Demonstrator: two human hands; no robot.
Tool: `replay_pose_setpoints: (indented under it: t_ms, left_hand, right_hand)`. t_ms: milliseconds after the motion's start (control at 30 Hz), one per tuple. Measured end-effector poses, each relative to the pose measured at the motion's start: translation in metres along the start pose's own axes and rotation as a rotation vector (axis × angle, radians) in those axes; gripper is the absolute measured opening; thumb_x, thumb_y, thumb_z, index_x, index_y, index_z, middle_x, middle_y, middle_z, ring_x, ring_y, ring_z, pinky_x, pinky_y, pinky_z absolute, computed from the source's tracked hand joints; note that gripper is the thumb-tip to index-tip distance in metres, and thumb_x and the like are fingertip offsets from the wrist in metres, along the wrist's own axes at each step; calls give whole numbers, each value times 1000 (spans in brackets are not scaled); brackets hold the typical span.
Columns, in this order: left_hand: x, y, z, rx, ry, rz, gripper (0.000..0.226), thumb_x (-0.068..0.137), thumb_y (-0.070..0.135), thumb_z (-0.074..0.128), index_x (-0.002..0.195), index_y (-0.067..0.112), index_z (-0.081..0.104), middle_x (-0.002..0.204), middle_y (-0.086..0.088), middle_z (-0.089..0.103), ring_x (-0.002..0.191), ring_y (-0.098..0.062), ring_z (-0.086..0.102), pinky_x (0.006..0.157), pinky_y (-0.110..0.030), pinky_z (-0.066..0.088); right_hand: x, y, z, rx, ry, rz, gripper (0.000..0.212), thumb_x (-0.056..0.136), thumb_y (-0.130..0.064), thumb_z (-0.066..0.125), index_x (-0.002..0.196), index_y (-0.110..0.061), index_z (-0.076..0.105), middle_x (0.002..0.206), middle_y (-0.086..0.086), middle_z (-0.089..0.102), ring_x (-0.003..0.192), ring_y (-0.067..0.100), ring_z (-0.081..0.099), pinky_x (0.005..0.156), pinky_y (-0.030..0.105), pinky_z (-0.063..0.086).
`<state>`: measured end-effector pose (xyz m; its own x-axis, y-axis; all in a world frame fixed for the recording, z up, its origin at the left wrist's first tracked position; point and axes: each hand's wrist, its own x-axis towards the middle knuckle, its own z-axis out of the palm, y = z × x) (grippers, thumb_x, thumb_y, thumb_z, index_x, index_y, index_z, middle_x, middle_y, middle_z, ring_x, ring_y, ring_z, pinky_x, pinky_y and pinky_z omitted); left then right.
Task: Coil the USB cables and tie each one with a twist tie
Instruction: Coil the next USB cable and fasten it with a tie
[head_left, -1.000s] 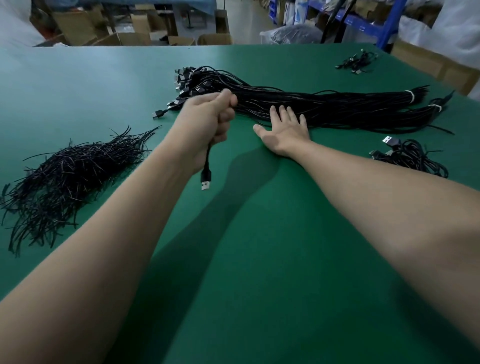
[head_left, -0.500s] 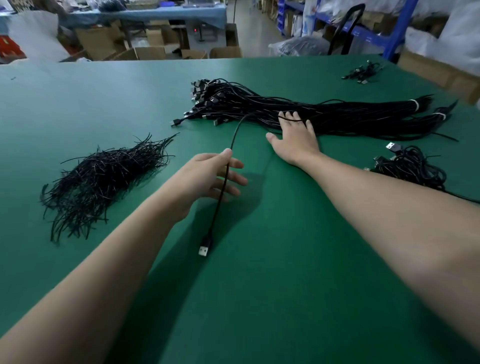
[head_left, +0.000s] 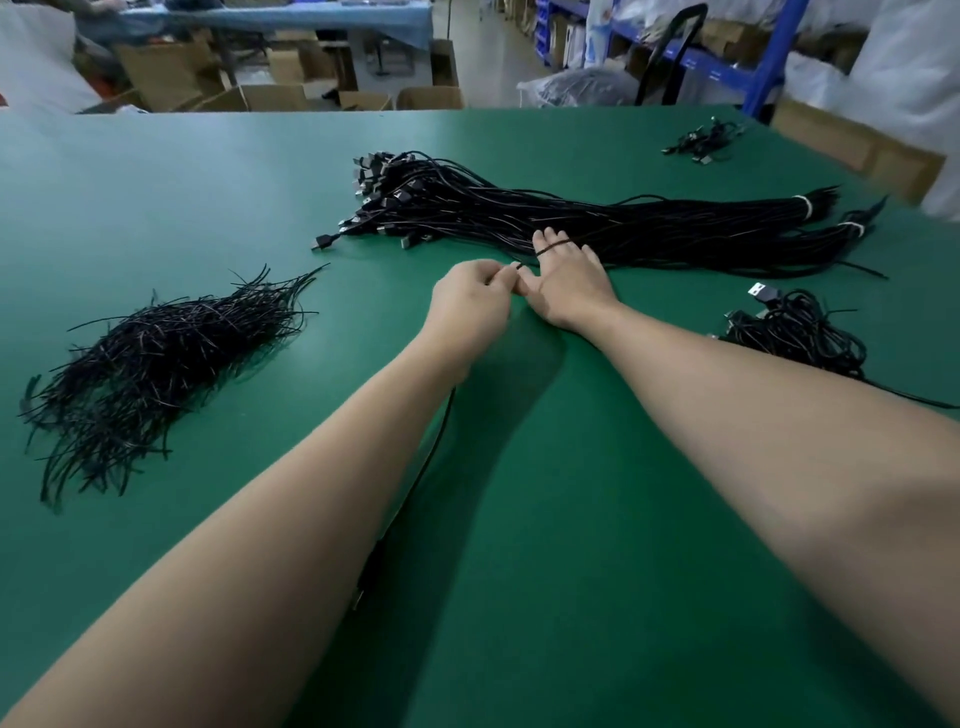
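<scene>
Head camera looks down both bare forearms onto the green desk (head_left: 571, 597). I judge the step to be the start of a coil. One cable (head_left: 439, 434) is drawn clear of the big bundle of cables (head_left: 623, 223) lying across the far side of the desk.

The left hand (head_left: 470, 301) has its grip closed on that cable, pinching it between thumb and fingertips right beside the thumb of the right hand (head_left: 571, 283). The right hand lies flat on the desk with an open grip, its fingers (head_left: 543, 240) straight and spread. A black strand crosses two of them, and it seems to be the first turn of the same cable, though the view is too small to be sure. The slack runs back under the left forearm towards me, its plug half hidden there.

The next move calls for the left hand to lead the slack round the spread fingers in even turns, while the right holds its shape as the former. After that comes a reach to the twist ties (head_left: 156, 364), heaped well apart on the left. A few coiled cables (head_left: 800, 332) sit to the right.
</scene>
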<state>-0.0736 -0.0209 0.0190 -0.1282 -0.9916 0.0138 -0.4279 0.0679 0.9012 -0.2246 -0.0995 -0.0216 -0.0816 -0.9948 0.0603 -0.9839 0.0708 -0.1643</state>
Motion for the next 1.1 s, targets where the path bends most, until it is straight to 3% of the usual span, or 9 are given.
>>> replay_pose_setpoints:
  t_ms: [267,367,433,500,600,700,800,967,1100]
  left_hand:
    - [-14,5,-80,-825,193,8,26,110,21,37,92,17,55,50,12,31,43,-5,20,40,-19,16]
    - [-22,10,-81,-847,210,-1,28,111,24,35,94,19,57,54,10,37,45,-6,24,44,-19,21]
    - [-25,16,-76,-838,194,-6,28,111,23,36,95,19,58,58,10,45,47,-6,32,48,-17,29]
    - [-29,20,-70,-858,176,-4,28,111,22,37,94,18,58,64,9,50,51,-5,40,52,-16,34]
    - [-34,23,-61,-926,180,-10,29,110,19,38,90,17,58,69,6,54,53,-5,45,54,-16,38]
    - [-42,23,-50,-1002,243,-44,29,110,18,38,89,16,58,70,4,56,54,-5,48,54,-16,41]
    - [-51,19,-40,-1071,310,-67,29,111,18,37,89,15,56,72,2,54,56,-6,48,55,-17,42]
    - [-71,5,-43,-879,356,-77,26,108,20,43,89,18,60,77,4,59,62,-6,52,58,-18,43]
    - [-92,-14,-63,-472,271,-71,22,104,26,53,87,20,66,80,6,62,70,-7,54,68,-24,44]
  right_hand:
    - [-4,0,0,39,31,-4,70,105,-54,23,162,-14,11,170,3,5,156,16,0,126,39,-1]
    - [-23,-8,-9,60,160,-110,58,107,-41,34,157,-11,32,167,6,22,155,19,11,126,39,6]
    - [-48,-20,-17,261,159,-185,44,107,-34,42,141,-9,56,153,8,48,145,24,37,120,38,26]
    - [-85,-36,-22,593,46,-168,42,107,-38,41,117,-10,71,123,7,70,119,23,61,105,37,44]
    - [-155,-59,-27,993,-138,-208,48,108,-43,37,98,-19,78,100,-4,78,97,4,69,93,18,47]
    - [-210,-68,-34,1163,-312,-216,42,107,-43,39,97,-21,74,96,-1,78,96,10,72,98,29,48]
    - [-242,-67,-42,1307,-447,-161,28,107,-32,46,100,-13,65,81,2,73,79,18,73,79,33,52]
    - [-262,-51,-53,1382,-452,-64,21,108,-19,45,97,-7,58,63,-3,45,49,14,51,48,27,50]
    - [-259,-22,-65,1268,-344,-30,23,108,-25,45,96,-11,59,62,-6,32,46,9,27,41,20,25]
